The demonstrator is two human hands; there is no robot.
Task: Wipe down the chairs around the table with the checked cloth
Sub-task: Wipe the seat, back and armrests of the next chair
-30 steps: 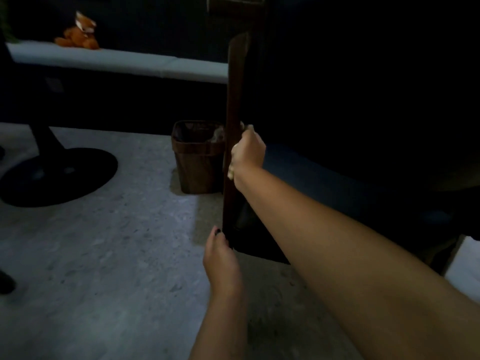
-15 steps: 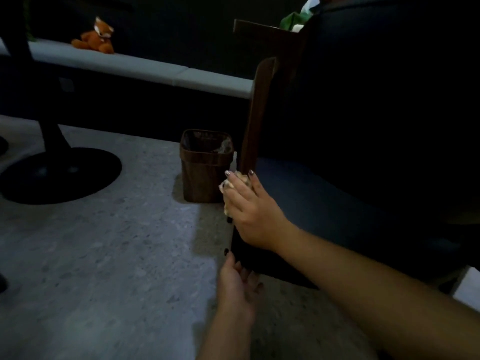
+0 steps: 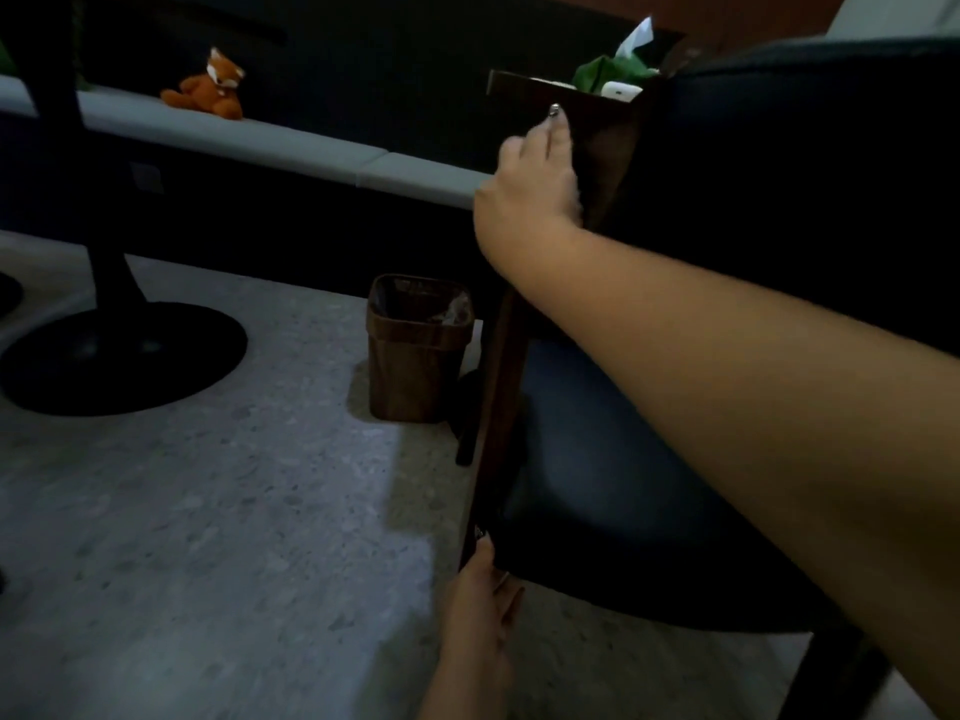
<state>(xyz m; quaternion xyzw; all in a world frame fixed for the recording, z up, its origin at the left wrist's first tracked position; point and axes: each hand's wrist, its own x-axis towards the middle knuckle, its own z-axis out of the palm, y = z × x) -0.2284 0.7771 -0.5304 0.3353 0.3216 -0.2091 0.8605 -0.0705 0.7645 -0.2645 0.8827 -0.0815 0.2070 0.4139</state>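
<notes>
Reaching right hand on chair, grip unclear | left hand relaxed | no legible writing

The right hand reaches high on an outstretched arm, fingers curled; the left hand rests low, fingers relaxed.

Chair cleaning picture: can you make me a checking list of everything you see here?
Surface: speckled grey floor, partly lit.
Job's things: dark wooden chair with blue seat; checked cloth not visible now.
Clutter: brown bin beside the chair; fox toy on the grey bench.
Hands: right hand on the chair's upper frame; left hand at the seat's lower corner.
Cables: nothing seen.
Surroundings: black round table base; very dim room.
</notes>
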